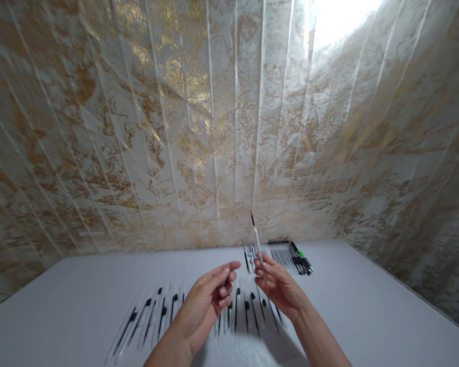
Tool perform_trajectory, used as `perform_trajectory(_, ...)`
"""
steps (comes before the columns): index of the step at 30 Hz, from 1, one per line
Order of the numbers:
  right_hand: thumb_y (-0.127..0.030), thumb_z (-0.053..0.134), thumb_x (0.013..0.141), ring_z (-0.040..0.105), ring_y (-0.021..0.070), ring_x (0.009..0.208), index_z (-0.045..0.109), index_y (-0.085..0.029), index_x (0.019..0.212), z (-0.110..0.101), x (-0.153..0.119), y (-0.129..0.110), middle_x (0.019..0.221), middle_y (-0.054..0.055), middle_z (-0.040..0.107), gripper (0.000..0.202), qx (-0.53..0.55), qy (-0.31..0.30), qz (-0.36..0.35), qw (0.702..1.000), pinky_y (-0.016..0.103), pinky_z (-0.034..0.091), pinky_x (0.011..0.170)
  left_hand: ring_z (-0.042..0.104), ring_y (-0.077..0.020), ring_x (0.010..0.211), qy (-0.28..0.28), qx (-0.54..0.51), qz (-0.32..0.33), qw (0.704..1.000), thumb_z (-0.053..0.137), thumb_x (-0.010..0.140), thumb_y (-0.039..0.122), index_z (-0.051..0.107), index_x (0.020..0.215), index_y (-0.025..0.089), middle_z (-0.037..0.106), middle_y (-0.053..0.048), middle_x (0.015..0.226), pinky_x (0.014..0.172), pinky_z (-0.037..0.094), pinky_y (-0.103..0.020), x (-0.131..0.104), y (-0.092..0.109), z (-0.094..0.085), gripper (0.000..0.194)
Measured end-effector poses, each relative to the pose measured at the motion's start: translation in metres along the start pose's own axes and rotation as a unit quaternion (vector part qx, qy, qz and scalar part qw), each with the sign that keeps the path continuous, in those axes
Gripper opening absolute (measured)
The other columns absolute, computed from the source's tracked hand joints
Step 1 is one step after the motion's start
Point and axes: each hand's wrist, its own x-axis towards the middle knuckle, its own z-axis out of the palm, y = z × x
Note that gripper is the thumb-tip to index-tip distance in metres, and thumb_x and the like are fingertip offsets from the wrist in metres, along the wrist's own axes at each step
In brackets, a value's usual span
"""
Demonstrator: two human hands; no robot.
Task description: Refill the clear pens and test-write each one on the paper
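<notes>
Your right hand [279,285] pinches a slim pen [257,242] upright — your left hand [210,295] curls loosely, its contents unclear — bare tabletop [367,295] rightward.

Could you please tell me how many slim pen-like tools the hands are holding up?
1: the pen-like tool in the right hand, dark tip upward. The left hand has curled fingers that may hide another; I cannot tell.

No readable text, label, brand, number or sign shows on anything in view.
</notes>
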Motion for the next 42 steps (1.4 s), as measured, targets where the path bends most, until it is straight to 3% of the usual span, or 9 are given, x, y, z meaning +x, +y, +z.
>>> perform_trajectory(5, -0.024, 0.086, 0.059, 0.057, 0.0088, 0.067, 0.071, -0.017, 0.093, 0.007, -0.001, 0.002, 0.084, 0.0, 0.064, 0.037, -0.03, 0.001, -0.008, 1.0, 0.021, 0.047, 0.065, 0.044, -0.0053, 0.053, 0.054, -0.085, 0.013, 0.995, 0.043, 0.088, 0.012, 0.065, 0.099, 0.006, 0.059, -0.006, 0.081, 0.045, 0.037, -0.017, -0.002, 0.018, 0.002, 0.025)
perform_trajectory(10, -0.026, 0.083, 0.063, 0.054, 0.0095, 0.065, 0.068, -0.016, 0.085, 0.016, -0.005, 0.002, 0.08, 0.001, 0.064, 0.029, -0.09, -0.012, -0.025, 0.996, 0.021, 0.043, 0.061, 0.05, -0.0069, 0.052, 0.083, -0.111, 0.024, 0.99, 0.04, 0.088, 0.008, 0.062, 0.099, 0.002, 0.065, -0.011, 0.08, 0.044, 0.042, -0.018, 0.001, 0.019, 0.004, 0.025)
perform_trajectory(16, -0.032, 0.071, 0.075, 0.044, 0.0068, 0.049, 0.056, -0.018, 0.084, 0.036, -0.012, 0.007, 0.063, -0.004, 0.058, 0.022, -0.236, -0.056, -0.063, 0.968, 0.019, 0.033, 0.048, 0.069, -0.0165, 0.081, 0.178, -0.151, 0.116, 0.965, 0.037, 0.094, 0.01, 0.06, 0.093, 0.005, 0.068, -0.017, 0.097, 0.059, 0.057, -0.021, 0.01, 0.018, -0.006, 0.024)
perform_trajectory(18, -0.033, 0.066, 0.078, 0.042, 0.0072, 0.046, 0.052, -0.019, 0.085, 0.043, -0.016, 0.012, 0.059, -0.005, 0.057, 0.02, -0.296, -0.08, -0.06, 0.95, 0.019, 0.031, 0.045, 0.07, -0.0183, 0.087, 0.183, -0.161, 0.134, 0.961, 0.037, 0.095, 0.012, 0.06, 0.089, 0.005, 0.069, -0.017, 0.097, 0.064, 0.059, -0.022, 0.012, 0.02, -0.007, 0.024)
perform_trajectory(22, -0.026, 0.055, 0.085, 0.046, 0.0089, 0.05, 0.051, -0.019, 0.087, 0.052, -0.026, 0.017, 0.064, -0.004, 0.056, 0.009, -0.407, -0.09, -0.094, 0.904, 0.021, 0.037, 0.049, 0.07, -0.0212, 0.093, 0.187, -0.163, 0.14, 0.959, 0.04, 0.088, 0.0, 0.06, 0.091, 0.003, 0.069, -0.02, 0.101, 0.071, 0.06, -0.025, 0.009, 0.027, -0.003, 0.02)
perform_trajectory(25, -0.022, 0.05, 0.089, 0.049, 0.0101, 0.055, 0.052, -0.02, 0.09, 0.052, -0.029, 0.017, 0.068, -0.004, 0.056, 0.003, -0.463, -0.088, -0.134, 0.872, 0.022, 0.04, 0.053, 0.07, -0.024, 0.096, 0.185, -0.163, 0.143, 0.958, 0.038, 0.087, -0.002, 0.059, 0.093, 0.002, 0.068, -0.024, 0.106, 0.071, 0.061, -0.027, 0.006, 0.03, 0.002, 0.023)
perform_trajectory(29, -0.02, 0.048, 0.089, 0.051, 0.0121, 0.06, 0.053, -0.021, 0.091, 0.047, -0.028, 0.015, 0.07, -0.003, 0.055, 0.005, -0.51, -0.077, -0.162, 0.842, 0.022, 0.04, 0.054, 0.071, -0.0239, 0.094, 0.201, -0.16, 0.154, 0.954, 0.041, 0.085, -0.005, 0.059, 0.082, 0.005, 0.069, -0.025, 0.101, 0.071, 0.061, -0.026, 0.007, 0.027, -0.001, 0.02)
perform_trajectory(35, -0.02, 0.048, 0.089, 0.052, 0.0129, 0.063, 0.054, -0.021, 0.092, 0.046, -0.029, 0.011, 0.072, -0.003, 0.056, 0.007, -0.537, -0.06, -0.186, 0.821, 0.022, 0.039, 0.054, 0.072, -0.0191, 0.089, 0.206, -0.114, 0.175, 0.956, 0.047, 0.087, -0.003, 0.06, 0.078, 0.005, 0.072, -0.024, 0.098, 0.072, 0.06, -0.022, 0.01, 0.021, -0.008, 0.017)
perform_trajectory(42, -0.018, 0.048, 0.089, 0.05, 0.0126, 0.061, 0.054, -0.021, 0.09, 0.05, -0.031, 0.005, 0.07, -0.003, 0.056, 0.007, -0.575, -0.055, -0.208, 0.79, 0.022, 0.038, 0.058, 0.073, -0.0236, 0.085, 0.202, -0.063, 0.2, 0.957, 0.043, 0.091, 0.002, 0.055, 0.082, 0.011, 0.074, -0.021, 0.093, 0.068, 0.06, -0.027, 0.008, 0.022, -0.008, 0.017)
